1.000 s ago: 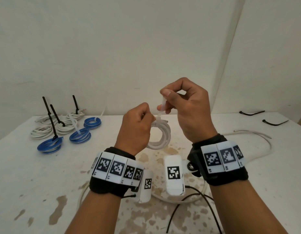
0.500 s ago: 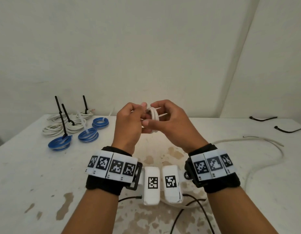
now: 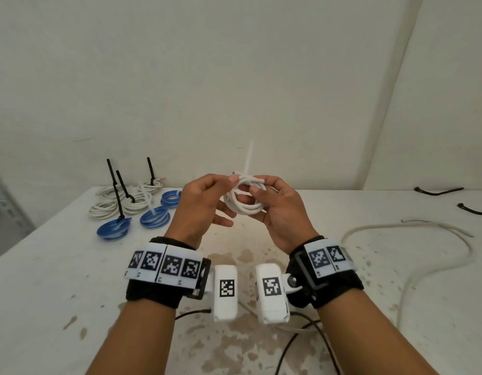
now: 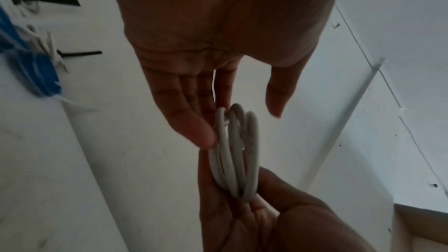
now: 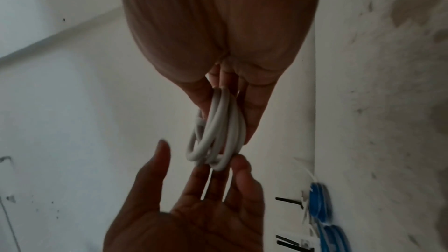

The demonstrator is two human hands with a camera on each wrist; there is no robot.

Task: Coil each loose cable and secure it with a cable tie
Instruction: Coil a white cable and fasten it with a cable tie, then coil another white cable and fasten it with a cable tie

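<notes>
A small white cable coil [image 3: 245,208] is held up above the table between my two hands. A white cable tie is round it, and the tie's tail [image 3: 248,158] sticks straight up, free. My right hand [image 3: 250,194] pinches the coil's right side between thumb and fingers, as the left wrist view shows on the coil [image 4: 238,150]. My left hand [image 3: 221,204] has straight, spread fingers; its fingertips [image 4: 203,137] touch the coil's left edge and its thumb stands apart. The right wrist view shows the coil [image 5: 218,133] the same way.
Tied coils lie at the table's back left: white ones with black ties [image 3: 112,205] and blue ones [image 3: 154,217]. A loose white cable [image 3: 413,231] snakes across the right side. Two black cable ties [image 3: 437,191] lie far right. The stained table [image 3: 58,280] spreads below.
The right hand let go of the tie tail and took the coil. The left hand's fingers opened from their grip. The coil turned flatter and the tail now stands free.
</notes>
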